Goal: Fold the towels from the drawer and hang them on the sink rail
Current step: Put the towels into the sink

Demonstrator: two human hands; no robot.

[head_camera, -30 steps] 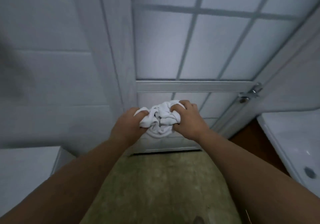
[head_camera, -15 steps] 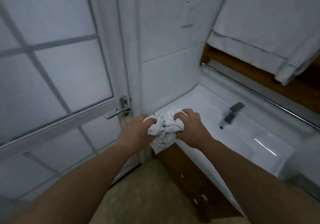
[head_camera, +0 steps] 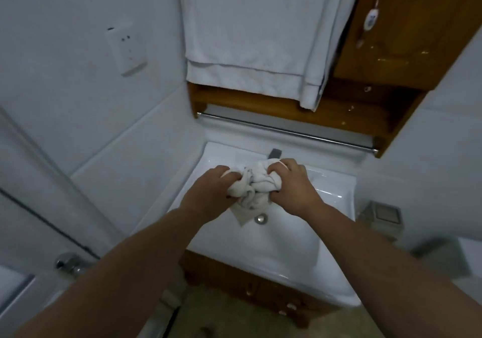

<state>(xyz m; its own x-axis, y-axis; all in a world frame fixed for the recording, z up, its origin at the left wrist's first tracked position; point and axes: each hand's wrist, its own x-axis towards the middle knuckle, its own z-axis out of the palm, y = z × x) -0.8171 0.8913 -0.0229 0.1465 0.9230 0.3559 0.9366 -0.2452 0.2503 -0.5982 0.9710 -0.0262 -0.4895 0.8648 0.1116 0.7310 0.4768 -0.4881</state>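
At the far left edge a white glazed door (head_camera: 31,207) shows its chrome lever handle (head_camera: 65,262), blurred by the wide lens. On the white tiled wall (head_camera: 78,102) beside it sits a white plastic wall socket (head_camera: 126,47). The left hand (head_camera: 208,194) reaches over the white ceramic sink basin (head_camera: 287,238), its fingers (head_camera: 224,174) curled tight into the left side of a small crumpled white towel (head_camera: 254,189). The towel is bunched into a ball between both hands, held above the basin near its back edge, with one loose corner hanging down just beside the round metal drain (head_camera: 260,219). Behind the bundle a dark grey tap (head_camera: 274,153) rises at the basin's rear rim; it seems partly hidden by the cloth. The right hand (head_camera: 294,189) mirrors the left, its fingers (head_camera: 283,166) closed firmly on the towel's right side. Above the basin a thin chrome rail (head_camera: 287,132) runs along the bottom of a brown wooden wall cabinet (head_camera: 404,50), bare along its visible length. Higher up, a large folded white towel (head_camera: 255,37) hangs over the cabinet's left part. A white toothbrush (head_camera: 371,14) hangs on the cabinet front at upper right.
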